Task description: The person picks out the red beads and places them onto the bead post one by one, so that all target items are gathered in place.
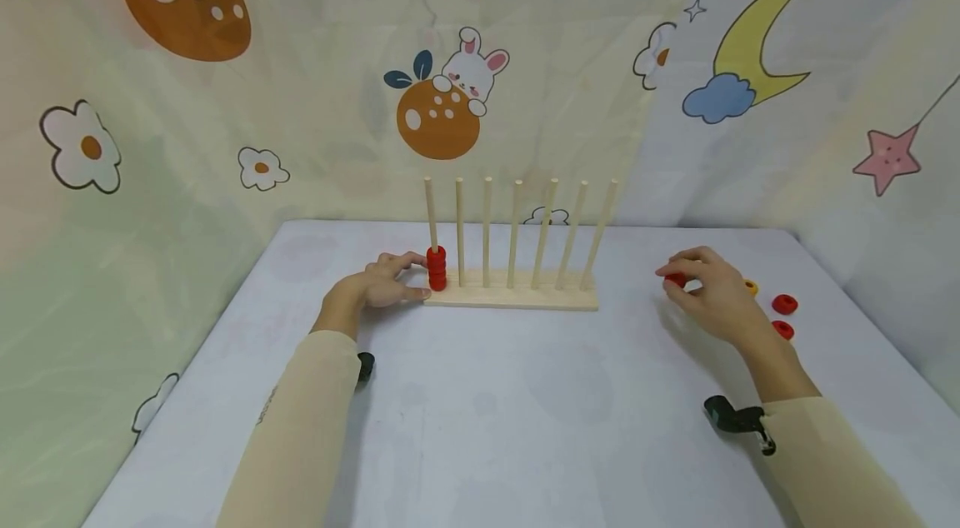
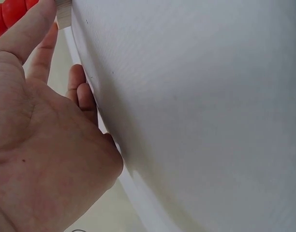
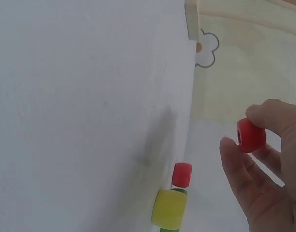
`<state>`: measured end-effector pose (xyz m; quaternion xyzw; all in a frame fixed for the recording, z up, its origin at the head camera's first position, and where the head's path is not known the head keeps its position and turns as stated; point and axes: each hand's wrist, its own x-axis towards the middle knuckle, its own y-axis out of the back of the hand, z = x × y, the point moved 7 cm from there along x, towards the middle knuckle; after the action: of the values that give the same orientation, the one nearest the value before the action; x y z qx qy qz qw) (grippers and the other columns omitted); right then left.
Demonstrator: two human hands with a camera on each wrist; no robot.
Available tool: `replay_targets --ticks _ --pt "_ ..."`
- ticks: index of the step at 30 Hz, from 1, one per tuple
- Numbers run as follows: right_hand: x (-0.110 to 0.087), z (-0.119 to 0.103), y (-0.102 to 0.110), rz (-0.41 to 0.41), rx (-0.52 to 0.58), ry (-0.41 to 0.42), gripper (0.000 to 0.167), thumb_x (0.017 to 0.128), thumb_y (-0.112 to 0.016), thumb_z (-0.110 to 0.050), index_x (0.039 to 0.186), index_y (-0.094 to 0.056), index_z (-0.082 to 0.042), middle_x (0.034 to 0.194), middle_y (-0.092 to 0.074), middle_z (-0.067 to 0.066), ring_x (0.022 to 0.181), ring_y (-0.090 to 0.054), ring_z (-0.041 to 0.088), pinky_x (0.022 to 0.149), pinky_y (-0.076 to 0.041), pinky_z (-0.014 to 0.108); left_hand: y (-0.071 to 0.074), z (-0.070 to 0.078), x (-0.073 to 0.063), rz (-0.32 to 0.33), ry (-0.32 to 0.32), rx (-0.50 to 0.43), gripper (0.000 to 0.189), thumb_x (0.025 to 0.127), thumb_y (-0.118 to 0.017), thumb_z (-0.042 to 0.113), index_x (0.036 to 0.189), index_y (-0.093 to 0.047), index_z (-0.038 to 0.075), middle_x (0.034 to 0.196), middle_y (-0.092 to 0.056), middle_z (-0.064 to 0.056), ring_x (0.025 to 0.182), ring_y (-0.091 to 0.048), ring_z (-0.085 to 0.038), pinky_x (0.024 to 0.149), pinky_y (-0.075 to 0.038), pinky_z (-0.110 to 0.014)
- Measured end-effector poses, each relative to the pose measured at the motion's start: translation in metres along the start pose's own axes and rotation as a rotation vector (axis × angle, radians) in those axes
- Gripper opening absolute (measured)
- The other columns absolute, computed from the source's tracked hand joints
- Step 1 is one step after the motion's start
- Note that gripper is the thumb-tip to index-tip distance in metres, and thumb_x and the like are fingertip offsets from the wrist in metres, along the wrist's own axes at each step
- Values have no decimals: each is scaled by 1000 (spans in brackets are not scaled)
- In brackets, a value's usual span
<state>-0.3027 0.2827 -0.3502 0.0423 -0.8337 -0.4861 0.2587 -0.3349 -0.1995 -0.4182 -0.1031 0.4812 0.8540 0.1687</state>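
Observation:
A wooden peg stand (image 1: 517, 301) with several upright pegs stands toward the back of the white table. Red beads (image 1: 437, 270) are stacked on its leftmost peg. At that end, my left hand (image 1: 378, 282) holds the base between thumb and fingers, right beside the stack. To the right of the stand, my right hand (image 1: 708, 291) pinches one red bead (image 3: 251, 135) between thumb and fingers, raised over the tabletop. The bead's hole shows on one side in the right wrist view.
By the right hand lie two red beads (image 1: 785, 304) and a yellow bead (image 1: 752, 286), partly hidden. The right wrist view shows a large yellow bead (image 3: 169, 210) with green pieces (image 3: 179, 191) beside it. A printed cloth (image 1: 330, 95) hangs behind the table (image 1: 487, 411).

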Motion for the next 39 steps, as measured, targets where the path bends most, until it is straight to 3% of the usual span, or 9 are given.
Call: replay_targets --ticks 6,10,13,18,25,36,39 --pt "-2 -12 1 12 -20 45 20 93 -77 -13 113 -76 -8 107 -69 7 94 -66 25 72 -53 15 -1 1 0 3 7 4 65 92 -67 55 149 -40 40 161 -29 -10 145 -27 -41 108 -32 -72" --pt "-3 -17 1 7 42 48 21 96 -73 -15 117 -73 -10 106 -68 4 86 -69 26 65 -55 18 -1 0 0 7 5 11 65 93 -66 55 150 -40 40 161 -29 -10 145 -27 -41 108 -32 -72" --pt "-4 -20 2 3 88 46 19 97 -72 -12 116 -72 -10 107 -66 3 81 -71 26 64 -55 18 -1 1 0 3 -5 11 65 93 -66 55 150 -40 40 161 -29 -11 145 -27 -41 108 -32 -72" --pt "-3 -24 2 -8 69 51 26 92 -77 -9 117 -72 -12 111 -64 4 88 -70 25 72 -52 10 -1 2 0 1 -7 15 65 93 -66 55 150 -39 39 161 -29 -11 145 -26 -42 108 -32 -72" --pt "0 -36 -1 -37 95 106 39 88 -71 7 124 -69 -9 115 -62 4 92 -67 22 80 -58 19 0 0 2 -2 8 13 65 93 -66 54 150 -39 39 161 -28 -11 145 -26 -42 109 -31 -72" --pt "6 -53 0 18 138 155 47 87 -77 3 129 -63 -11 114 -63 3 80 -65 10 75 -54 11 -1 -7 8 -17 51 7 67 91 -68 53 150 -38 41 163 -27 -9 147 -24 -40 109 -30 -73" --pt "5 -52 0 37 165 146 47 86 -79 2 128 -60 -10 113 -65 4 76 -63 9 73 -53 12 -3 -1 6 -18 27 14 66 92 -67 53 150 -39 38 162 -27 -11 147 -24 -42 108 -30 -74"
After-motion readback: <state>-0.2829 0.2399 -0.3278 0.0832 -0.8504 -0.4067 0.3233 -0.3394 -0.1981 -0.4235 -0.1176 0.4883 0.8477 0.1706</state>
